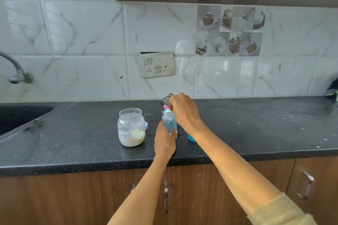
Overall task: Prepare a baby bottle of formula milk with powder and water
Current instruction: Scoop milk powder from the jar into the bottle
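While the left hand (164, 142) wraps around the lower body of the baby bottle (170, 124) and steadies it upright on the counter (256, 129), the right hand (182, 109) pinches a small pale teal scoop (167, 110) right at the bottle's open mouth. The step in hand looks like dosing powder into the bottle; a little pale powder seems to lie at its bottom, though the left fingers hide most of that. The bottle stands near the middle of the counter, some way in from the front edge.

Just left of the bottle stands the open formula jar (131, 127), about a third full of cream powder, with a white lid (146, 125) peeking out behind it. Just right of the bottle, partly hidden under the right forearm, lies a blue cap (190, 138). Directly behind the bottle, and touching nothing I can make out, sits a small steel kettle (165, 102), probably the water.

The next move likely calls for tipping the scoop fully without knocking the rim, then either another trip left to the jar or a reach back for the kettle. The right wrist hangs right in front of the kettle. Far left of the bottle are the sink (18, 117) and tap (16, 71).
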`<state>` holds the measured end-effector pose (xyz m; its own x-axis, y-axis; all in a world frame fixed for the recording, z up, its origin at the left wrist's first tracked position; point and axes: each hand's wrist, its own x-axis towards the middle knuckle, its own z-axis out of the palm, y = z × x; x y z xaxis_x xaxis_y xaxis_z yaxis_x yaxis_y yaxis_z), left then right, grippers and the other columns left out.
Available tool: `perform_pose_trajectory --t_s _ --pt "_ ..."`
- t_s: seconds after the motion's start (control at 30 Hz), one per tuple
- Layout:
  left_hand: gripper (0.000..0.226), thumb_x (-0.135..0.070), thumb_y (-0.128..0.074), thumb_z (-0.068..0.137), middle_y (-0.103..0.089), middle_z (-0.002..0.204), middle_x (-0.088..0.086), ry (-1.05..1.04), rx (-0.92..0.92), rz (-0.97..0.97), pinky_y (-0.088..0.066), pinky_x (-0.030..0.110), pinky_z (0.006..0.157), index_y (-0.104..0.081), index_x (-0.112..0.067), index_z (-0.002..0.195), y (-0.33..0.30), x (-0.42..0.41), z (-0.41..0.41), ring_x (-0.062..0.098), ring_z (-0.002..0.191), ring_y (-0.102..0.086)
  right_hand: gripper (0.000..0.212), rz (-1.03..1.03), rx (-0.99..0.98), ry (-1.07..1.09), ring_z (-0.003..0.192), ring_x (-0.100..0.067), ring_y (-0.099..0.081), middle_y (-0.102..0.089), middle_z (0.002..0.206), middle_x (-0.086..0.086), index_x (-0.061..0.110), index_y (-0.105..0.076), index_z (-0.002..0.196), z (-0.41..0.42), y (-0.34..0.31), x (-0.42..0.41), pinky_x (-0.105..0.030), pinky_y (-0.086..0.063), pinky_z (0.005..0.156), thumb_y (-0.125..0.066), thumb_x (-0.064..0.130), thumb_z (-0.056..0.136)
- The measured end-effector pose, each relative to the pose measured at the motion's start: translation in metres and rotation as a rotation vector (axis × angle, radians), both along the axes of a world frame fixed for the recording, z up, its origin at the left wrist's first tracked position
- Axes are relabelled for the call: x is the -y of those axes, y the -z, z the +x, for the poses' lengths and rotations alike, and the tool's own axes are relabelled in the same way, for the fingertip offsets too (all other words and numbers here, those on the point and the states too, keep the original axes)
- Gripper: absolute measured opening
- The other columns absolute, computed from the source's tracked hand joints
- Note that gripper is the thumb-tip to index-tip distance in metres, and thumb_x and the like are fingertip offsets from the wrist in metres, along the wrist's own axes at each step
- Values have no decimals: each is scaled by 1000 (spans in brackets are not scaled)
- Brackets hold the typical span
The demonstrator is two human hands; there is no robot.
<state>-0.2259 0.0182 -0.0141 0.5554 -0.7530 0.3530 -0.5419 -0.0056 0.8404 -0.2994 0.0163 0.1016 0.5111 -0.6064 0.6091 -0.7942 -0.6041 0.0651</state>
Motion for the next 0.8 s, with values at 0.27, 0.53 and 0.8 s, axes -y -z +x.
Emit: perform_pose_trajectory --t_s 0.27,0.53,0.8 --pt "47 -19 -57 90 -51 131 6 -11 -6 7 -45 36 96 -39 -12 133 -1 0 -1 24 118 -52 15 410 587 -52 67 -21 -69 -71 71 -9 4 -72 69 -8 -6 26 -37 -60 68 -65 -8 74" --pt "50 -21 -60 89 -49 134 7 -1 -12 12 -43 34 99 -38 -13 133 1 1 -1 23 121 -51 19 1191 1008 -86 37 -6 -61 -63 42 -2 -8 -65 95 -31 -7 48 -16 -54 45 -71 -2 79" --pt "51 -21 -60 88 -49 134 7 -1 -27 13 -44 34 98 -38 -12 133 0 -1 -1 23 121 -51 6 1308 1199 -186 41 -10 -64 -65 46 -4 -2 -64 79 -35 2 56 -17 -52 41 -70 -3 78"
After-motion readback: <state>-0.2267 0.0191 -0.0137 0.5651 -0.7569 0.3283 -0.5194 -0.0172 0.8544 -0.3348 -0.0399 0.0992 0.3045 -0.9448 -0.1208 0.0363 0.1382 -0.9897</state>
